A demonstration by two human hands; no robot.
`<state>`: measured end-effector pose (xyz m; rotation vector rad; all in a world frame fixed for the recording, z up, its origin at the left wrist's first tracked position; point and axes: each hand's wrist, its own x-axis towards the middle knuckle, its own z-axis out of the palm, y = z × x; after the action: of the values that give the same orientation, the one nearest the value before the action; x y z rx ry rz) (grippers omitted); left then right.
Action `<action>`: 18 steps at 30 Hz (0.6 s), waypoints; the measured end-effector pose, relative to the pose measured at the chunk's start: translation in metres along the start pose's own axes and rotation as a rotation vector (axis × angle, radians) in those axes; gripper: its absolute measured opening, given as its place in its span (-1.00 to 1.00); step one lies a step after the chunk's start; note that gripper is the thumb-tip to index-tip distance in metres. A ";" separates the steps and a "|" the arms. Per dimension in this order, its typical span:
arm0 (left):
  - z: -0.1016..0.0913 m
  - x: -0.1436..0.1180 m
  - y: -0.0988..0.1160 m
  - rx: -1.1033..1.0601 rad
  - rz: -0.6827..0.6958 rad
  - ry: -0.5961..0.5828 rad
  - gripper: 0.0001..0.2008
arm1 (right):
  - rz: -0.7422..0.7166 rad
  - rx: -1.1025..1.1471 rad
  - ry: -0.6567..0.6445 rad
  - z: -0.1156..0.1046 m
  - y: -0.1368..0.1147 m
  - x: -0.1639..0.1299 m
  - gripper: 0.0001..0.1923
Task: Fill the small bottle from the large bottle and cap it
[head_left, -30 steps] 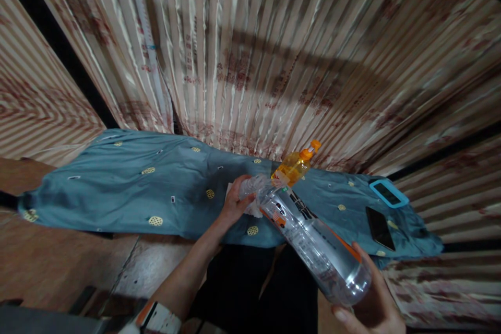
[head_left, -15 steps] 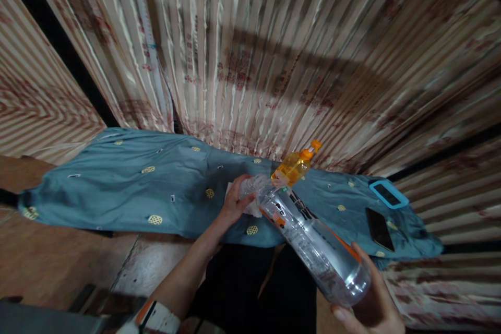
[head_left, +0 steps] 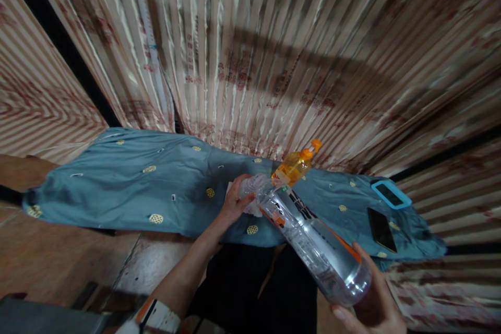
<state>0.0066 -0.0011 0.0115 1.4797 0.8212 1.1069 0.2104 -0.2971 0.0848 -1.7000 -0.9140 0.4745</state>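
Note:
A large clear plastic bottle (head_left: 309,240) with a silver and orange label lies tilted across the view, its base toward me at lower right. My right hand (head_left: 371,297) is closed around that base. At the bottle's upper end, my left hand (head_left: 236,201) grips a small clear plastic container (head_left: 252,186), cup-like in look; its exact kind I cannot make out. The bottle's mouth meets or overlaps this container, and whether liquid flows is not visible. Something white like a tissue (head_left: 254,209) shows beneath the left fingers. Just behind stands a yellow pump bottle (head_left: 291,167) with an orange top.
A long table under a teal cloth (head_left: 125,182) with yellow patterns spans the view. On its right end lie a black phone (head_left: 381,229) and a light-blue framed device (head_left: 391,194). Pleated curtains (head_left: 235,62) hang behind, with dark poles (head_left: 62,47) at the sides.
Both hands keep their hold on the bottle and the small container, almost still. The whole view has shifted only slightly.

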 end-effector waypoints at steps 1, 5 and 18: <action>0.000 0.000 0.000 0.000 -0.001 0.001 -0.42 | 0.003 0.002 -0.003 0.000 -0.001 0.000 0.07; 0.001 0.000 0.000 -0.006 -0.005 0.009 -0.39 | 0.002 -0.031 -0.002 0.000 -0.003 0.000 0.08; 0.000 0.000 -0.002 -0.001 0.019 0.005 -0.33 | 0.004 -0.006 0.027 0.001 -0.006 0.000 -0.01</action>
<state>0.0070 -0.0006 0.0099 1.4875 0.8109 1.1254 0.2076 -0.2954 0.0904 -1.7106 -0.8931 0.4507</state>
